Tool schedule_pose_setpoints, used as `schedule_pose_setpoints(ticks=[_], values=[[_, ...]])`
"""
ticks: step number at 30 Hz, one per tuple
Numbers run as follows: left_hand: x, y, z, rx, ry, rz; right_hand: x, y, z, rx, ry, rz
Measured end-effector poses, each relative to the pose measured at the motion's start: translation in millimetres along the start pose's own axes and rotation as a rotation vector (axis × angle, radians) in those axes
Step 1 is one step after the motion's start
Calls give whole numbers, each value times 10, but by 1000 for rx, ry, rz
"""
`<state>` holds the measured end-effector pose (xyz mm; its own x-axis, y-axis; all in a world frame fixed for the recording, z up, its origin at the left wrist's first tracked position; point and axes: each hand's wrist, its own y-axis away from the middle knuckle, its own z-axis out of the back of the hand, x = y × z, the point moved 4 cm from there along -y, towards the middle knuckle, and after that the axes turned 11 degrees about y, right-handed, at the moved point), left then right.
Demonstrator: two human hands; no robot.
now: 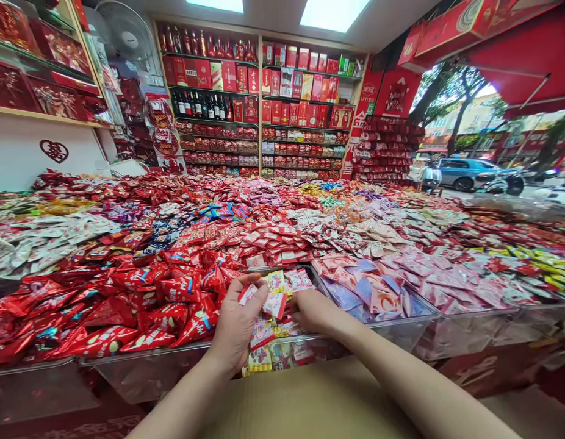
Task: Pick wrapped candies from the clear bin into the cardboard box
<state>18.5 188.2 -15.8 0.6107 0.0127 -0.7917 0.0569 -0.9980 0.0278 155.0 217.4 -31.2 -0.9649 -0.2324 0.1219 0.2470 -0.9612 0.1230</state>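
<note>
Left hand [237, 326] curled loosely around a few pink and yellow candy packets [274, 302], thumb and fingers closing on them over a clear bin [310, 336] at the near edge of the worktop [493, 314]. Right hand [312, 310] knuckles-up just beside it, fingers tucked down into the same packets; whether gripping any, cannot tell. Bin nearly emptied, clear front wall showing a few packets low inside. Tight on both sides: heaped red candy bags [140, 305] crowding up to the left hand, a mound of pink and lilac packets [369, 289] just right of the right hand. Open room only toward the body, over a flat cardboard surface [310, 402] below the bin's rim. Beyond, sweets piled edge to edge back to shelves of red boxes [305, 91].
</note>
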Motion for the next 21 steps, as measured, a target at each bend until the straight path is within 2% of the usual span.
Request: schedule_pose_setpoints(ticks=[1, 3, 5, 7, 11, 13, 17, 21], values=[[3, -3, 3, 10, -22, -26, -6, -1, 24, -67, -93, 12], [16, -3, -8, 58, -48, -46, -5, 16, 70, -148, -423, 60], [35, 2, -30, 109, -47, -25, 26, 53, 100, -121, -810, 125], [46, 8, -45, 129, -47, -1, 82, 102, 124, -52, -1033, 192], [46, 13, -61, 132, -29, -1, 150, 164, 140, 1, -1163, 256], [44, 9, -64, 126, 11, -1, 139, 159, 126, -10, -1209, 231], [51, -21, -29, 36, -11, 31, 95, 129, 118, -78, -1261, 209], [59, -65, -9, 25, -56, 58, 111, 119, 115, -56, -1242, 232]])
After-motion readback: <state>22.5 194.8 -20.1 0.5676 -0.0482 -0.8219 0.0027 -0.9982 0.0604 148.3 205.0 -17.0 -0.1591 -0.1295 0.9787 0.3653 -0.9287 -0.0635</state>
